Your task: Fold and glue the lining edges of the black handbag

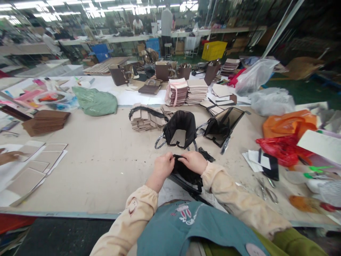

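Close to my body at the table's front edge is a black handbag (188, 179), its dark mouth facing up. My left hand (164, 165) is closed on the far rim of this bag at its left end. Just to the right, my right hand (195, 162) grips the same rim, thumb toward the other hand. My palms and sleeves cover parts of the bag. Beyond my hands stands an open black bag (180, 129) with wrapped handles. Another black bag (222, 128) lies tilted to its right, its opening toward me.
Stacked panels (197, 91) and brown bags (118, 75) line the back. A green plastic bag (95, 101) and brown panels (48, 121) lie left. Scissors (267, 191), a red plastic bag (277, 149) and bottles are at right. Another person's hand (10, 156) touches panels at far left.
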Action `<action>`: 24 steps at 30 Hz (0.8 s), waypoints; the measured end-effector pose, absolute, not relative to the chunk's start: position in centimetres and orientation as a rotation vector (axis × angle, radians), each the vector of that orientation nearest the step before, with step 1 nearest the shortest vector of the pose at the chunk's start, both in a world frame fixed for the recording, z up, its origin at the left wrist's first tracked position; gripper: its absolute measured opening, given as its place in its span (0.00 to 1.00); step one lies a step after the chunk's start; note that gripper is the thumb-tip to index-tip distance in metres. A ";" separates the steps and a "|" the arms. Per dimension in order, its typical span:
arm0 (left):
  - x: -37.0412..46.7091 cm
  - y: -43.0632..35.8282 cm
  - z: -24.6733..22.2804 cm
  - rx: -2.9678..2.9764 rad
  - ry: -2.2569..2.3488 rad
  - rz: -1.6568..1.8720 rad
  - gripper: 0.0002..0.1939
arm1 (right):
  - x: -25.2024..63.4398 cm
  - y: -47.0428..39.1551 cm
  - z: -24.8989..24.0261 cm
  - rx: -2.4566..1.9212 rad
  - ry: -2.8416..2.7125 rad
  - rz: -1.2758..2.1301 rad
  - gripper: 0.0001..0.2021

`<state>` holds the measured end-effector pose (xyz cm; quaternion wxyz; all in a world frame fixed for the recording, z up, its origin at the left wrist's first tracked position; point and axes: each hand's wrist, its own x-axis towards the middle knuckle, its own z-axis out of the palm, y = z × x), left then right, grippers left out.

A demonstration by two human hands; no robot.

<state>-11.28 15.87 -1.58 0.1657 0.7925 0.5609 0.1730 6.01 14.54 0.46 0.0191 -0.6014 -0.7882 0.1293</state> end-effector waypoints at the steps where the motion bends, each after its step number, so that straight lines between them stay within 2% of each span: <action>1: -11.4 15.8 -1.6 2.254 1.586 0.498 0.07 | 5.6 14.7 0.5 -1.898 -2.473 0.361 0.20; 4: -11.8 15.2 -1.7 2.228 1.538 0.531 0.05 | 4.9 15.0 0.6 -1.953 -2.485 0.291 0.21; 8: -12.2 13.7 -2.0 1.956 1.529 0.649 0.29 | 4.8 14.8 0.6 -1.998 -2.449 0.254 0.21; 10: -12.4 13.0 -2.1 1.787 1.596 0.592 0.36 | 5.0 14.6 0.6 -2.030 -2.432 0.246 0.22; 17: -12.9 13.1 -1.9 1.714 1.615 0.393 0.28 | 5.8 14.0 0.6 -2.015 -2.487 0.344 0.25; 24: -14.2 16.1 -2.1 1.858 1.511 0.352 0.30 | 6.0 14.0 0.6 -2.060 -2.493 0.424 0.25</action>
